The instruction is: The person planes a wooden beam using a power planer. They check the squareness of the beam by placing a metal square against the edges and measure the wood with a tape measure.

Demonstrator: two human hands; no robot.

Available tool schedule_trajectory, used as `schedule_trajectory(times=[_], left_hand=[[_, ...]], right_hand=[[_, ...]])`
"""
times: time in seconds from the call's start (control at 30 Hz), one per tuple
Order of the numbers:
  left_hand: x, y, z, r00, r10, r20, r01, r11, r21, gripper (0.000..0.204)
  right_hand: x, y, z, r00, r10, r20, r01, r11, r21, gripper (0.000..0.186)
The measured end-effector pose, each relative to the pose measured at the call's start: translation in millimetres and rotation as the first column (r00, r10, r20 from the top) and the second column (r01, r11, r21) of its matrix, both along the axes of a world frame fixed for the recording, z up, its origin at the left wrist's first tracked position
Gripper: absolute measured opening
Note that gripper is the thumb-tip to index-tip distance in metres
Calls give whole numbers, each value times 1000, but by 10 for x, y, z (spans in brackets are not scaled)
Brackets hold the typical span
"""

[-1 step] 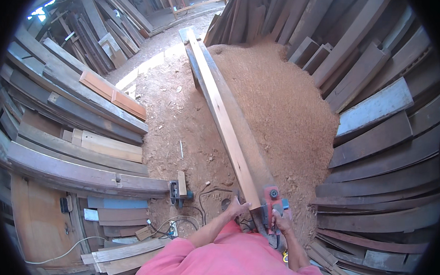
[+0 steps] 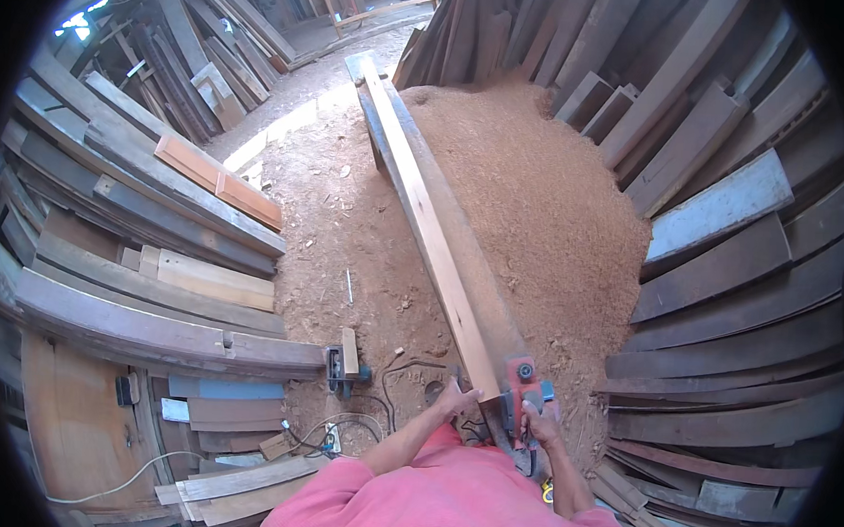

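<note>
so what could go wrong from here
The left grip is at the board's near end, close to the red tool in the right grip; a slip might bring them together.
The loose cord on the floor, left of the bench, could snag a foot.
Sawdust heaped to the bench's right might make for poor footing.

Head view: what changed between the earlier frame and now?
Nothing visibly moved beyond a very slight shift of the view; nothing was grasped or released. The right hand stays on the red tool, the left hand at the board's near end.
</note>
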State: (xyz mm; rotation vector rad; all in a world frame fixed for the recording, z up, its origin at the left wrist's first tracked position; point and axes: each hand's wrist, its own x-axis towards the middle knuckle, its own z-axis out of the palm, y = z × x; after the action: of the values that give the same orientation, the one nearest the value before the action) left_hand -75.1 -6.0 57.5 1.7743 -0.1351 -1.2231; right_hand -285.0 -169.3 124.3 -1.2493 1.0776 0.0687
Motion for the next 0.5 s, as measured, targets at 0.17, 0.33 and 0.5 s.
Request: schedule_trajectory(times=[0.17, 0.33, 0.5], left_hand=[[-27, 179, -184, 987, -11, -162, -2, 997, -78, 45], [111, 191, -202, 857, -122, -500, -93, 919, -383, 28], [403, 234, -306, 877, -6, -481, -125, 962, -241, 27]], right_hand=[[371, 50, 317, 925, 123, -358, -374, 449, -811, 51], [1122, 116, 883, 846, 305, -438, -530, 576, -623, 74], [1533, 483, 391, 715, 379, -587, -689, 521, -504, 95]])
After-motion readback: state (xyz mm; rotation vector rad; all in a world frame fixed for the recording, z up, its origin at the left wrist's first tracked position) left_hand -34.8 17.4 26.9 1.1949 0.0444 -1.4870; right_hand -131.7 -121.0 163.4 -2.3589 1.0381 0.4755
